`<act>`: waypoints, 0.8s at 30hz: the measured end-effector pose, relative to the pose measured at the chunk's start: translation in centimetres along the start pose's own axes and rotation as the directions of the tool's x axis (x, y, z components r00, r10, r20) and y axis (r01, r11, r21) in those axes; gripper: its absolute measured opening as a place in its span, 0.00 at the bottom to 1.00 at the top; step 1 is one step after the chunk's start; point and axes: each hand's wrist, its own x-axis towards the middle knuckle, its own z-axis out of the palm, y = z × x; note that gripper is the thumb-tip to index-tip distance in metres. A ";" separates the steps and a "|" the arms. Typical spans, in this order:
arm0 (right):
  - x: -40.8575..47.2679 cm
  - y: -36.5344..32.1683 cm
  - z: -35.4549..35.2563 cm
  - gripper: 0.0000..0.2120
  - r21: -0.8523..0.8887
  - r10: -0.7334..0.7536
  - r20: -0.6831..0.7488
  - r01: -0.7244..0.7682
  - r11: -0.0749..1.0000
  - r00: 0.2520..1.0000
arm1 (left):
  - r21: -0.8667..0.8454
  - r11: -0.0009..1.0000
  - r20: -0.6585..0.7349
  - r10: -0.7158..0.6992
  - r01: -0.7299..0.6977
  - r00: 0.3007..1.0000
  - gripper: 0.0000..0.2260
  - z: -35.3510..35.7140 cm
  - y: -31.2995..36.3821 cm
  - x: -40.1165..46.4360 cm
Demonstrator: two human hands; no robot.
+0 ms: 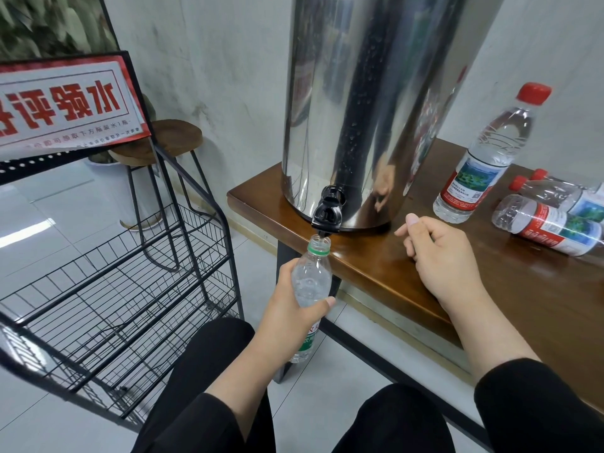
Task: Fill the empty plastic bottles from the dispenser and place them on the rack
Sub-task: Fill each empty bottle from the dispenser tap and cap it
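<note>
So the green-label bottle is uncapped and sitting with its mouth right under the black tap of the steel dispenser, roughly dead centre of the view. The left hand has its grip wrapped round the bottle's middle, thumb across the front, holding it upright below the counter edge. There looks to be some water in it already, but with clear plastic and glare I honestly can't tell the level, or whether anything is flowing right now.

The right hand rests on the wooden counter at about 3 o'clock from the tap, fingers loosely curled, holding nothing and just short of the tap lever. My guess is it's there to work the lever.

Further out at 2 o'clock from the tap, one red-cap bottle stands upright, capped. Beside it, toward 3 o'clock, two more red-label bottles lie on their sides; they look empty, so I'd say those are the queue.

Over at 9 o'clock is the black wire rack, and no bottle shows on the shelves in view. So progress-wise: early days. First bottle is at the tap, nothing racked yet, and the ones on the counter are left to do, plus capping.
</note>
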 end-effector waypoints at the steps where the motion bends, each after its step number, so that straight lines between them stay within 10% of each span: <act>1: 0.0 0.0 0.0 0.20 0.000 -0.004 0.000 0.004 1.000 1.000 | -0.001 1.000 0.000 -0.001 0.001 1.000 0.29 0.0 0.0 0.0; 24: 0.0 0.1 0.1 0.20 -0.011 -0.016 -0.007 0.016 1.000 1.000 | 0.005 1.000 0.004 -0.016 0.016 1.000 0.29 0.0 -0.1 0.1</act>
